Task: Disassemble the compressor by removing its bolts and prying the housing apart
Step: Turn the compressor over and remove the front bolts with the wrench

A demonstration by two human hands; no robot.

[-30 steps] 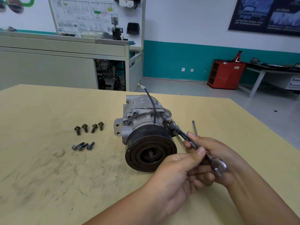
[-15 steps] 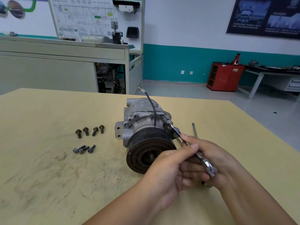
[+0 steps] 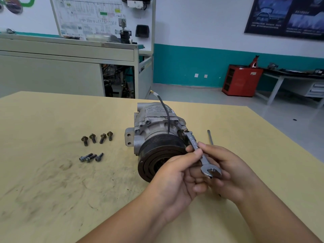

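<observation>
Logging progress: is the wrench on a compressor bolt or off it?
On: the wrench far end sits over a bolt on the compressor, both hands gripping it.

Lighting: bright, even, diffuse; shadows soft. Glare: floor [image 3: 280,120], 2 o'clock. Edges: wide-angle bowing. Focus: background slightly soft.

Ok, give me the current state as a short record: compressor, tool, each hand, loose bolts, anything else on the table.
compressor: on its side on the table, black pulley facing the camera
wrench: far end on a bolt at the housing's right side
left hand: pinching the wrench shaft
right hand: holding the wrench from the right
loose bolts: four in a row, three more nearer
other: thin metal rod beyond the right hand
</observation>
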